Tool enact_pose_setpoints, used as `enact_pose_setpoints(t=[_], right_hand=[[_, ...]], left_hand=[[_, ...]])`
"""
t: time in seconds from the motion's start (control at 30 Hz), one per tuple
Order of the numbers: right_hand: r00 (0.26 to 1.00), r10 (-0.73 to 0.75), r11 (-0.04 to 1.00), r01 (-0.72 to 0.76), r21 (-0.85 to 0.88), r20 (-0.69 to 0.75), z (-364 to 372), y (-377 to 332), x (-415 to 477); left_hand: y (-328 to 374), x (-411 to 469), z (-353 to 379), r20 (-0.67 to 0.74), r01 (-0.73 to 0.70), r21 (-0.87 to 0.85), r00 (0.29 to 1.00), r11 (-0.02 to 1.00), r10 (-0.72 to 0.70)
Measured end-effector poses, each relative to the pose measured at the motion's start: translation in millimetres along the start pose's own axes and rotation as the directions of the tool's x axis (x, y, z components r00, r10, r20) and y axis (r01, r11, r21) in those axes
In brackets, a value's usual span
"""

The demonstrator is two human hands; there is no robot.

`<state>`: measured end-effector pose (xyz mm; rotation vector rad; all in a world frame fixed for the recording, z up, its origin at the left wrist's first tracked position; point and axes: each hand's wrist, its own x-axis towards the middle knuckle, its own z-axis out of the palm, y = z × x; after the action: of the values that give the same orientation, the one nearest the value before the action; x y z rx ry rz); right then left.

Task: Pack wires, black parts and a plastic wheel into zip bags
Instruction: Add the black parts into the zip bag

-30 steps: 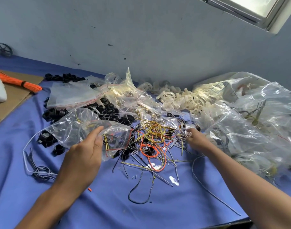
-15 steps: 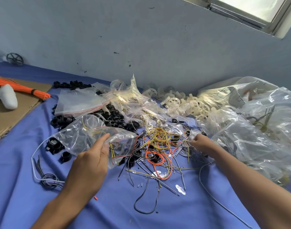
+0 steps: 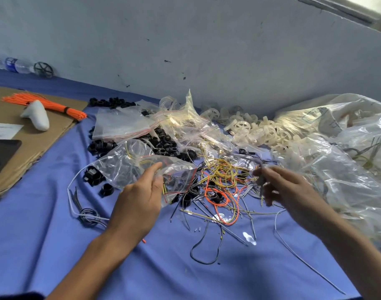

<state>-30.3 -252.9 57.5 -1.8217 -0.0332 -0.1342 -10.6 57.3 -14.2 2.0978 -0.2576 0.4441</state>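
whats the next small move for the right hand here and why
Probably carry the right hand left to the mouth of the zip bag and feed in the grey wires it seems to pinch, though blur hides the grip. The left hand holds the bag up beside the loose wire pile, and a few yellow wires already sit inside.

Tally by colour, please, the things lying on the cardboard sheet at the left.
Orange: 1, the wire bundle
White: 2, the moulded piece and the paper sheet
Black: 1, the flat panel
Total: 4
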Motion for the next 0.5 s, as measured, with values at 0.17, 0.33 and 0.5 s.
enact_pose_setpoints(t=[0.17, 0.33, 0.5], right_hand=[[0.960, 0.077, 0.997, -0.079, -0.005, 0.270, 64.2, -3.5, -25.4], [0.943, 0.096, 0.985, -0.044, -0.167, 0.319, 127.5, -0.4, 6.0], [0.923, 0.151, 0.985, -0.112, -0.127, 0.353, 180.9, -6.4, 34.2]], left_hand=[[0.1, -4.2, 3.0, -0.003, -0.008, 0.009, 1.000, 1.000, 0.008], [3.6, -8.9, 2.7, -0.005, -0.058, 0.085, 0.998, 0.995, 0.059], [1.4, -10.9, 3.7, 0.058, -0.110, 0.241, 0.993, 0.964, 0.099]])
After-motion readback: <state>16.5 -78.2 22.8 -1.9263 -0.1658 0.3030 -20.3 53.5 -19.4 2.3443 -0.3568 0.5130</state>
